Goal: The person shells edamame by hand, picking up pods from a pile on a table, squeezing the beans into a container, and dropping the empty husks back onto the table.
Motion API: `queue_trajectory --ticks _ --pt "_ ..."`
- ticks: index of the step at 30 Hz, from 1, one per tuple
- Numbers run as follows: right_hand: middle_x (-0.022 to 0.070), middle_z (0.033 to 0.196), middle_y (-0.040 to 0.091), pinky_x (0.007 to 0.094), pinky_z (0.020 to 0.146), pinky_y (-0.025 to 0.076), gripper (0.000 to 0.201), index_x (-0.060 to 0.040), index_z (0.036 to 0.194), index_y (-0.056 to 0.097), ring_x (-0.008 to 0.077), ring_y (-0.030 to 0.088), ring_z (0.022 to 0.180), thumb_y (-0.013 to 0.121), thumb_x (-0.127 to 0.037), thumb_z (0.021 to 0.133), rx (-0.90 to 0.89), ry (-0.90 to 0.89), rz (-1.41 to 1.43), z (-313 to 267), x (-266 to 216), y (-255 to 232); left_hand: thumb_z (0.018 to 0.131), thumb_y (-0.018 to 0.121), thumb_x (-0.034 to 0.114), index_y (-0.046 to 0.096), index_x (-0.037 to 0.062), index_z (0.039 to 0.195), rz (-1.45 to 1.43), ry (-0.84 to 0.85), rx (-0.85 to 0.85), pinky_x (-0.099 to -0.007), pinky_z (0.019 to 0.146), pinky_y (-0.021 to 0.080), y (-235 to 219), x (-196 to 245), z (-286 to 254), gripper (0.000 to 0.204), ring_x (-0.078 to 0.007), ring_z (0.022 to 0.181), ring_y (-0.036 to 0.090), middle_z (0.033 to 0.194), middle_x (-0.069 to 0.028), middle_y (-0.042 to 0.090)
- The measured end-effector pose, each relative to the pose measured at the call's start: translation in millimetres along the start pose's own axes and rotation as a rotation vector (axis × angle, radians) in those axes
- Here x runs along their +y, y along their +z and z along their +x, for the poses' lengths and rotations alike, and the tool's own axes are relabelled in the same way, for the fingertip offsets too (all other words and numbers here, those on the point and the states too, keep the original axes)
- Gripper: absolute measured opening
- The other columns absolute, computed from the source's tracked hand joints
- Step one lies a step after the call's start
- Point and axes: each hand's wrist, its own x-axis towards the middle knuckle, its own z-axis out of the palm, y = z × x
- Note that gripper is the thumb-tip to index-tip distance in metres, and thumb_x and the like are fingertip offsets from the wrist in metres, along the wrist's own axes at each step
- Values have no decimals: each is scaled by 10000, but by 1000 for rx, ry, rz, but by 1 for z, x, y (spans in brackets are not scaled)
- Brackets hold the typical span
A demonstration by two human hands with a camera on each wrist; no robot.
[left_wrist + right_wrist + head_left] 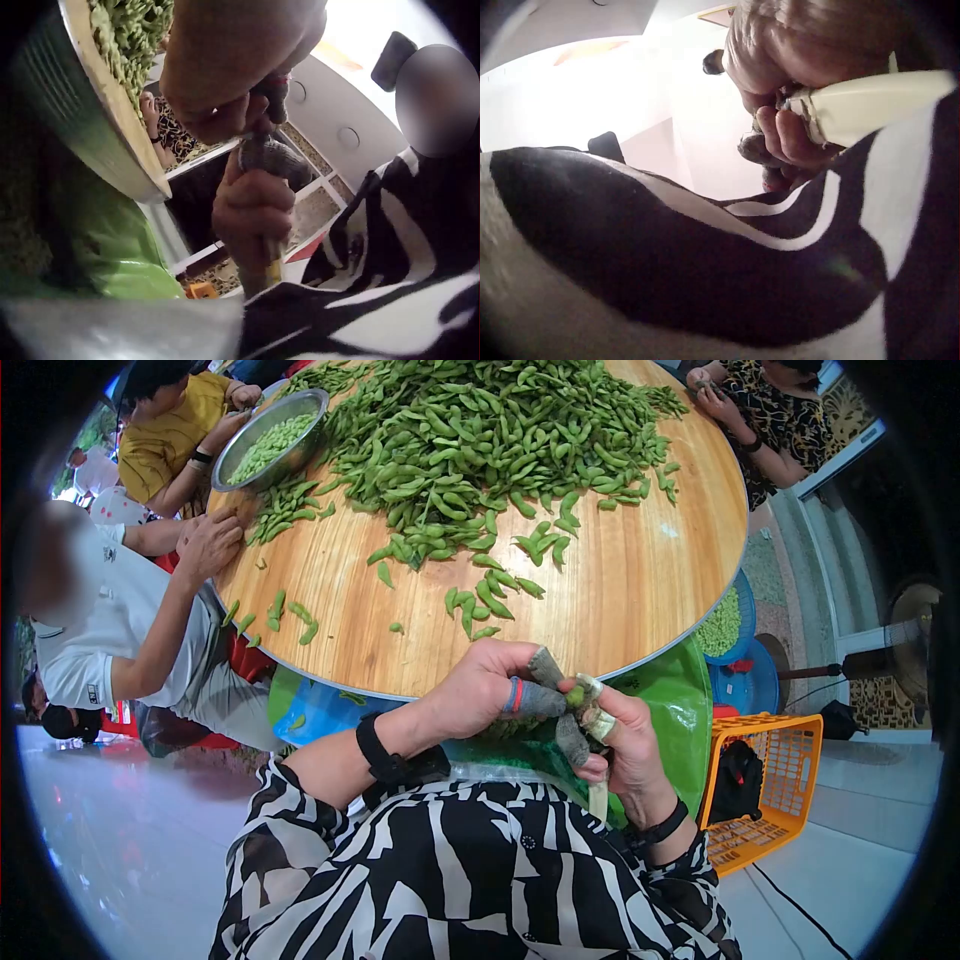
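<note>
Both hands meet over my lap at the near table edge. My left hand [478, 685], with grey covers on some fingers, pinches a small green pod [576, 697] against the right fingertips. Curled fingers of my right hand [632, 745] hold a pale, flat-sided tool [598, 800] whose end sticks out below; its thumb and finger, wrapped in whitish tape, touch the pod. The right wrist view shows the pale tool [885, 105] within the right hand [810, 45]. In the left wrist view the left hand [232, 67] is above the right hand [255, 214], and fingers hide the pod.
A large pile of green pods [480, 440] covers the back of the round wooden table [340, 610], with loose pods nearer. Shelled beans fill a metal bowl [270, 445] at back left. Beside me stands an orange basket [765, 780]. Other people sit around the table.
</note>
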Motion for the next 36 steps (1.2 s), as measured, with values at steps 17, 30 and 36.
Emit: queue_trajectory --ticks 17,30,36 --pt "84 815 581 213 359 335 428 -8 1360 435 102 447 450 475 -110 946 54 59 214 13 0 3 701 674 -27 606 -30 1059 1304 802 177 -372 578 480 4 3 -6 364 -301 666 601 745 -137 577" --pt "72 878 609 196 395 345 350 34 1286 514 98 500 484 461 -59 953 174 -137 -240 9 -1 13 886 587 68 636 -8 924 308 57 128 -234 500 426 11 20 -12 98 -75 577 547 699 -22 608" --pt "26 821 618 176 465 382 287 28 1200 549 48 514 563 536 -61 927 285 -266 -492 9 7 13 919 540 110 636 17 941 283 25 127 -203 468 395 10 11 -10 135 -50 526 504 659 0 582"
